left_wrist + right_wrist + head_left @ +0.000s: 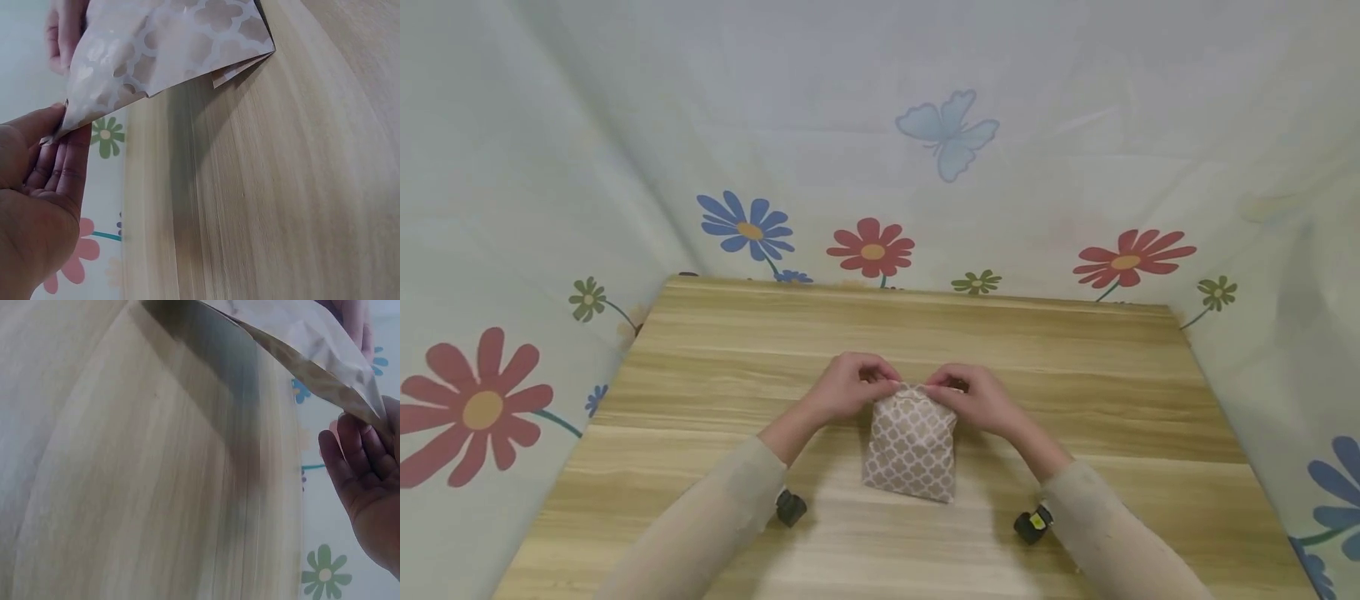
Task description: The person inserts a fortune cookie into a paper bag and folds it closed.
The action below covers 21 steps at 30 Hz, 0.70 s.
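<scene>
A small paper bag [912, 446] with a tan and white lattice pattern stands on the wooden table, its top edge drawn flat. My left hand [850, 387] pinches the top left corner between thumb and fingers; the left wrist view shows the bag's patterned side [169, 44] narrowing to that pinch. At the top right corner, my right hand [973, 396] pinches the paper in the same way. In the right wrist view a side fold of the bag [306, 369] runs down to the right hand [369, 469]. What the bag holds is hidden.
The wooden table [737, 333] reaches back to a pale cloth backdrop [820, 108] printed with flowers and a butterfly. Black wrist cameras hang under both sleeves, one by the left forearm [692, 525] and one by the right forearm [1120, 533].
</scene>
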{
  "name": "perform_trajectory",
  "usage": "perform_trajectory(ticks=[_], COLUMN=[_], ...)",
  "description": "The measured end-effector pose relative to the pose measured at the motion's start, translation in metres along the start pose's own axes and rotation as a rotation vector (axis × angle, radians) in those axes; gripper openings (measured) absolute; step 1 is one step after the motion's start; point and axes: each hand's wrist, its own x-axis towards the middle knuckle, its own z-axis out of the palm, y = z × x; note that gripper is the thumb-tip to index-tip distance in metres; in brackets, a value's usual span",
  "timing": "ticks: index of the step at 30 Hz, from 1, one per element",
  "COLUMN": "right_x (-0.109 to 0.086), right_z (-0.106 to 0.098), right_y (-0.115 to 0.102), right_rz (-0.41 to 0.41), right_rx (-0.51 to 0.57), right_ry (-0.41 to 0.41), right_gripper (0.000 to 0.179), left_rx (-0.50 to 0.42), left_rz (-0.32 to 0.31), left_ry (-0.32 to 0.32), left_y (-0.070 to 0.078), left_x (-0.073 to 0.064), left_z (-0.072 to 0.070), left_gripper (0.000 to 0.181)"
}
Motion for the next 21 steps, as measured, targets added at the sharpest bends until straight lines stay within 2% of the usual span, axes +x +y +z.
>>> perform_trajectory(ticks=[12, 21], right_x=[-0.01, -0.017], right_z=[-0.005, -0.009], right_y=[0.013, 0.018], right_rz=[0.031, 0.087], right_rx=[0.035, 0.089], right_ry=[0.048, 0.029], right_gripper=[0.007, 0.007], left_rx=[-0.005, -0.008], left_rz=[0.005, -0.013], left_ry=[0.016, 0.02], left_y=[-0.002, -0.005], left_x=[0.001, 0.0], left_z=[-0.001, -0.004], left_gripper=[0.005, 0.005])
